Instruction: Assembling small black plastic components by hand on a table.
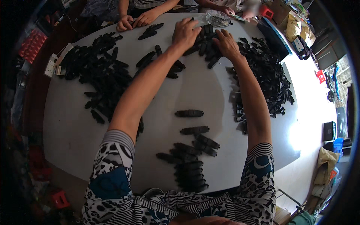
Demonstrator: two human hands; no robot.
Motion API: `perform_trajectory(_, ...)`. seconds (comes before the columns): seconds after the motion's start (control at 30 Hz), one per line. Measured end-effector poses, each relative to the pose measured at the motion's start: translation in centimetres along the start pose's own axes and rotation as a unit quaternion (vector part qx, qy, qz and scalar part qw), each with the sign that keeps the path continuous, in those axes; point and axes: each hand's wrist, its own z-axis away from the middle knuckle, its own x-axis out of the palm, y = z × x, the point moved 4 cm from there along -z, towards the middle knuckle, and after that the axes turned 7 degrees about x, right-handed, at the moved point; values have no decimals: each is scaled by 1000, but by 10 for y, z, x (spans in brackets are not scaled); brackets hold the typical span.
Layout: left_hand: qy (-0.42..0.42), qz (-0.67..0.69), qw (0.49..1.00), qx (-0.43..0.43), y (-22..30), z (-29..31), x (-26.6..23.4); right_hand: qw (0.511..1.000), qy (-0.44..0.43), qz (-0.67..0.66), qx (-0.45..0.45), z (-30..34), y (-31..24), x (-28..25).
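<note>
Both of my arms reach over the white table to a group of small, slim black plastic parts (205, 44) at its far side. My left hand (185, 34) curves along the left edge of that group, fingers bent and a little apart. On the group's right edge rests my right hand (227, 45), its fingers spread and touching the parts. I see nothing clearly gripped in either hand, though the fingertips are partly hidden. Closer to me lie single black parts (189, 113) and a neat stacked row of the same kind (190, 176).
A large heap of black parts (101, 71) spreads on the left, another heap of smaller black pieces (268, 82) on the right. Across the table (150, 165) are a co-worker's hands (137, 21), a clear bowl (217, 18) and a second person's hand (226, 11). A power strip (50, 68) sits at the left edge.
</note>
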Motion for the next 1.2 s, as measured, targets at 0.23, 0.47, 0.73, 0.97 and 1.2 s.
perform_trajectory(0.23, -194, -38, 973, -117, -98, -29, 74, 1000, -28, 14, -1, -31, 21, 35)
perform_trajectory(0.47, -234, 124, 958, -111, -71, -27, 99, 997, -25, 6, -77, -35, 27, 44)
perform_trajectory(0.73, -185, 13, 970, -159, -11, 2, 83, 998, -52, -19, -29, 0, 4, 36)
perform_trajectory(0.97, -157, 10, 968, -197, 39, 34, 49, 996, -55, -55, -54, 44, -23, 15)
perform_trajectory(1.2, -82, 101, 959, -251, 85, 76, 18, 997, -61, -41, -24, 103, -46, -4)
